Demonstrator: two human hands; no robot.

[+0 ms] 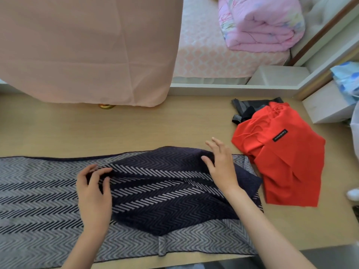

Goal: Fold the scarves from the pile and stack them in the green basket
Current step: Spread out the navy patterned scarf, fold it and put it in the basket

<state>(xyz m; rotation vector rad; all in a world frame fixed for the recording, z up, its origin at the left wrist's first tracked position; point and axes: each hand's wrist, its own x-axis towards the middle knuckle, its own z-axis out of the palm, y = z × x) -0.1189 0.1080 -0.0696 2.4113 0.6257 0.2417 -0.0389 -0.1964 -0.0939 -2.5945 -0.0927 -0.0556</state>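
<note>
Three scarves lie on the desk (pixel 174 129): one navy-and-grey herringbone scarf (pixel 38 191) along its near edge, and one red scarf (pixel 281 162) and one dark grey scarf (pixel 250 105) toward its right edge. Two hands show, the left hand (pixel 93 191) and the right hand (pixel 221 166). One peach cloth (pixel 87 49) hangs at the far edge, and one folded pink quilt (pixel 262 26) sits on the bed (pixel 204 55).

My left hand (pixel 94 193) pinches the zigzag scarf (pixel 38 191) at its fold. My right hand (pixel 221 167) rests on it, fingers spread. A red scarf (pixel 281 162) lies just beside.
</note>
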